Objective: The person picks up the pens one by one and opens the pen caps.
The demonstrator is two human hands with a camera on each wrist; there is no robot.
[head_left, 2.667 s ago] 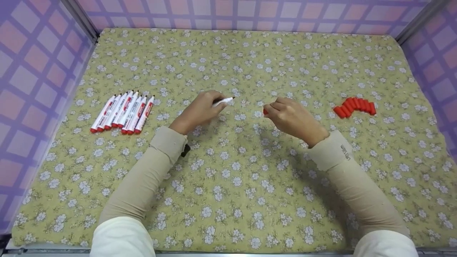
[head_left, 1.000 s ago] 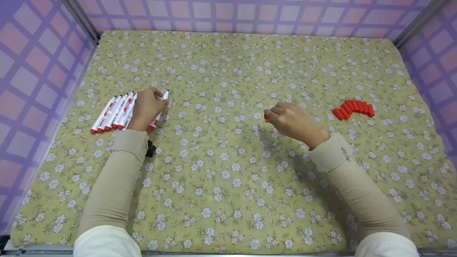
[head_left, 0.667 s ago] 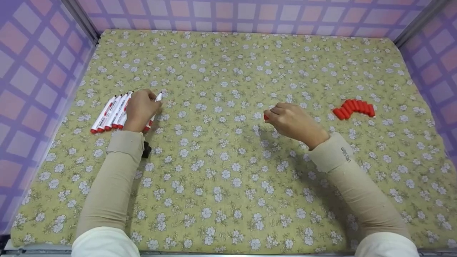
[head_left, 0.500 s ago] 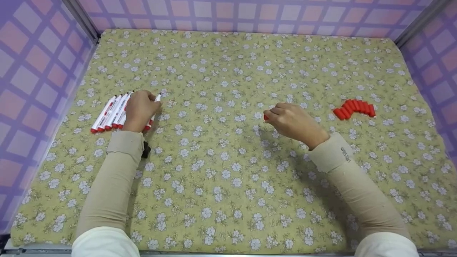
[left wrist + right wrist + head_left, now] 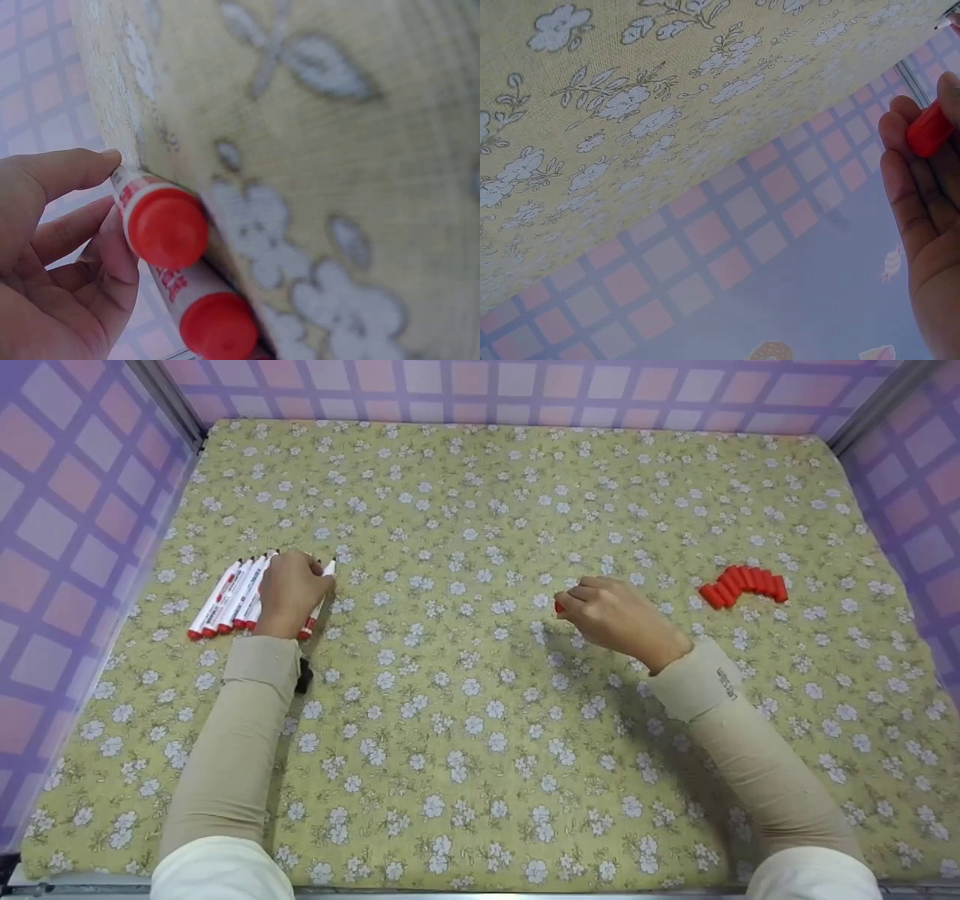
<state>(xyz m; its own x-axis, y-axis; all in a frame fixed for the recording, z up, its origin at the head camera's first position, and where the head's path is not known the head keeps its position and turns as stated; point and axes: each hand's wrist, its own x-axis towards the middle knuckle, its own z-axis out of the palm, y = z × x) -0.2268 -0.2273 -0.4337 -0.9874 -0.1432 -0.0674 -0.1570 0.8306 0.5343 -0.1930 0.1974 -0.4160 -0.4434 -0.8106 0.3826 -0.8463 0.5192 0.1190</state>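
My left hand (image 5: 289,589) lies at the right end of a row of white markers (image 5: 229,600) with red ends, its fingers around an uncapped white marker (image 5: 319,596) set beside that row. In the left wrist view the fingers (image 5: 67,169) hold that marker (image 5: 161,225) against the cloth, next to another marker (image 5: 214,322). My right hand (image 5: 611,611) hovers at mid-table and pinches a red cap (image 5: 559,605); the right wrist view shows the cap (image 5: 930,129) between the fingertips.
A curved row of loose red caps (image 5: 744,585) lies at the right on the floral yellow cloth (image 5: 480,720). Purple checked walls (image 5: 67,510) enclose the surface on the left, back and right.
My left hand carried the uncapped marker from mid-table leftward and lowered it beside the marker row. My right hand stayed almost still with the red cap.
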